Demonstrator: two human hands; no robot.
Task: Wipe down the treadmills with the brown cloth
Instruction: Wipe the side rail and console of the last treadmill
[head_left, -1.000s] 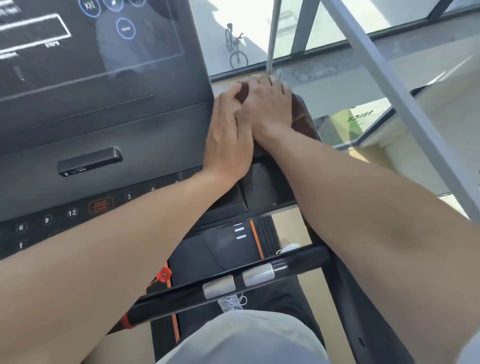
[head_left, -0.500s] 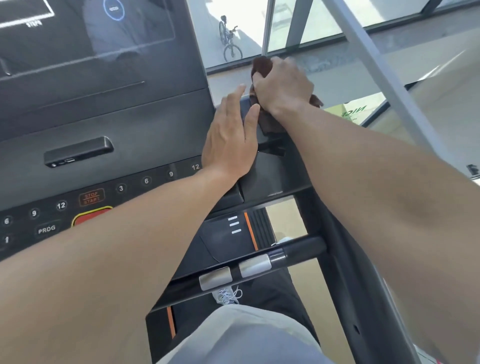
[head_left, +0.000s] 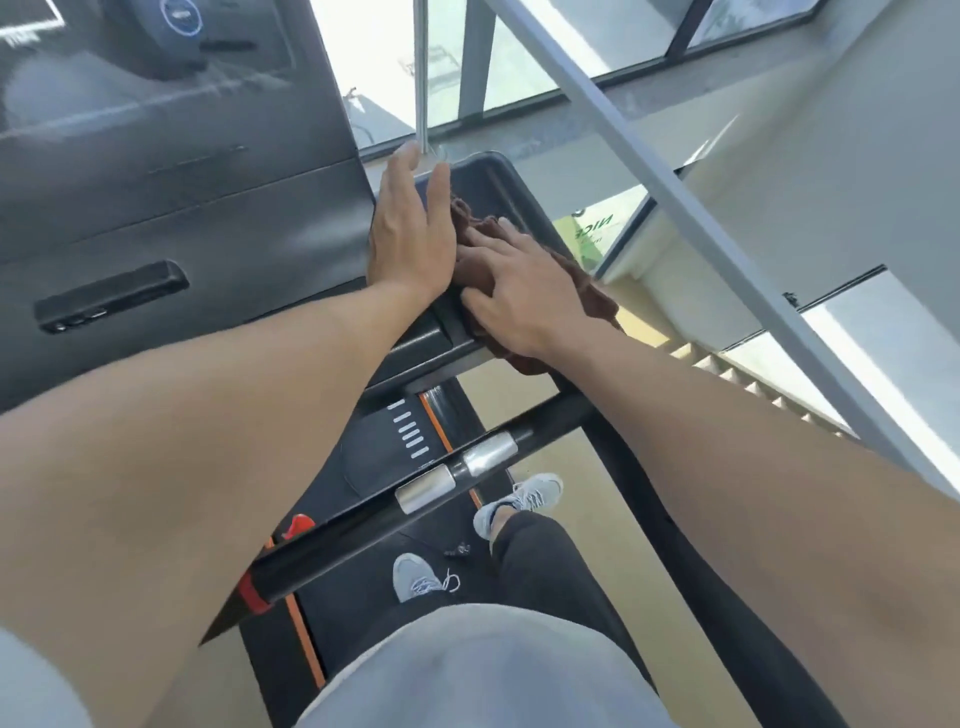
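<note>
Head view, largest to smallest: treadmill (head_left: 218, 228) fills the left and centre, its dark screen above and its console sloping toward you; handlebar (head_left: 415, 493) crosses below your forearms; side tray (head_left: 498, 187), a shallow black recess at the console's right edge, lies under both hands; your left hand (head_left: 410, 228) rests flat on the tray's inner edge, fingers straight and together, holding nothing; your right hand (head_left: 511, 291) lies spread, palm down, on the cloth (head_left: 597, 299), pressing it rather than gripping it; the cloth is bunched in the tray's near part, one fold hanging over the outer rim.

Risks, as judgement: that overhanging fold may drag the cloth off the rim and onto the floor if you sweep outward under a flat palm; the bunched cloth may ride over the tray's corners and leave them unwiped; your left forearm sits near the console, so leaning in may press something.

Against half a second ago: your right hand then clutched the cloth, raised at the tray's far end; it has since come nearer and flattened; your left hand has kept its place.
</note>
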